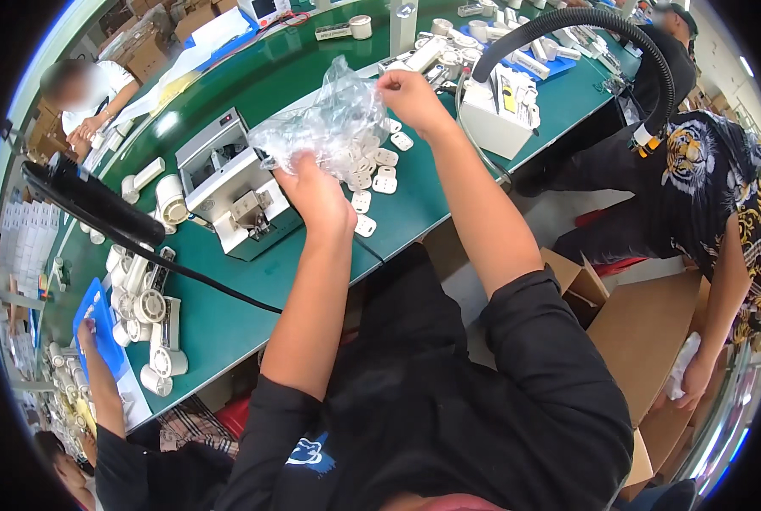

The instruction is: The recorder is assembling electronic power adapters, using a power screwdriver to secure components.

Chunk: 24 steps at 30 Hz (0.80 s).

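A clear, crumpled plastic bag hangs between my hands above the green workbench. My left hand is closed on the lower left part of the bag, its fingertips partly hidden by the plastic. Higher up, my right hand pinches the bag's right edge. Small white plates with holes lie in a loose pile under and beside the bag; several are separate along the bench's near side. Left of my left hand stands a grey metal bench machine.
Black flexible hoses arch in at left and upper right. White cylindrical housings crowd the bench's left. A white box of tools stands at right. Co-workers sit around; one reaches into a cardboard box at lower right.
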Each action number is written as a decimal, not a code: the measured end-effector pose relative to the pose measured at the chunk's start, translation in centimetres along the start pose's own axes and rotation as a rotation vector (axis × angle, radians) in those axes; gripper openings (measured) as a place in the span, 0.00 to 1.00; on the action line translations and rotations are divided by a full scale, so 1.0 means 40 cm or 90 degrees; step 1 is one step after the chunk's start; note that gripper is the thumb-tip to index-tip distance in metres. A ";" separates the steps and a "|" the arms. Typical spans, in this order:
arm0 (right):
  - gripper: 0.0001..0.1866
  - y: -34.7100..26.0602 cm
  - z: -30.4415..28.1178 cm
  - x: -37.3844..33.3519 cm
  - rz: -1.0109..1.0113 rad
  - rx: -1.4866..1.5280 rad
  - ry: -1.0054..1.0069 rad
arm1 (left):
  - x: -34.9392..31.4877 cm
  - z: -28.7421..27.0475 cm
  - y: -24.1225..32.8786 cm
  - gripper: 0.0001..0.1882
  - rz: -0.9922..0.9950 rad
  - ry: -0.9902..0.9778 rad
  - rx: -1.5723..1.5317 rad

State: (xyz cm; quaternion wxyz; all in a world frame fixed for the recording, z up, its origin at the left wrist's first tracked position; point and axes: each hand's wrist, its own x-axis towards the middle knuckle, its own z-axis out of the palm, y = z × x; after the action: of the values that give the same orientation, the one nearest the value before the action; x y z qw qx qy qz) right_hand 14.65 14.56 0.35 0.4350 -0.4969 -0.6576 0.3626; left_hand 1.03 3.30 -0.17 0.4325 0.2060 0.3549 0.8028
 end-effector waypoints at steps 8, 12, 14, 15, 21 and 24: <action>0.05 -0.039 -0.005 0.012 -0.133 -0.064 0.061 | 0.006 0.016 -0.044 0.19 -0.018 0.003 0.028; 0.03 -0.071 -0.037 -0.037 -0.306 0.283 0.018 | -0.026 0.028 -0.037 0.24 0.079 -0.082 -0.014; 0.03 -0.126 -0.027 -0.145 -0.350 0.292 -0.128 | -0.067 0.017 0.021 0.27 0.095 -0.217 0.044; 0.04 -0.131 -0.021 -0.209 -0.289 0.226 -0.232 | -0.087 -0.003 0.035 0.28 0.083 -0.305 0.045; 0.24 -0.096 -0.163 -0.546 -0.349 0.204 -0.010 | -0.270 0.049 0.093 0.25 0.188 -0.391 0.139; 0.40 -0.039 -0.231 -0.629 -0.493 0.071 0.338 | -0.329 0.144 0.102 0.25 -0.087 -0.290 0.038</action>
State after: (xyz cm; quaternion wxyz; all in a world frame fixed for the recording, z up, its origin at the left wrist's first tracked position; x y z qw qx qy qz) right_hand 25.96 -9.78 -0.25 0.7176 -0.2661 -0.6399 0.0687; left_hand 9.58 -7.01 6.40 0.5482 0.3700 0.2850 0.6938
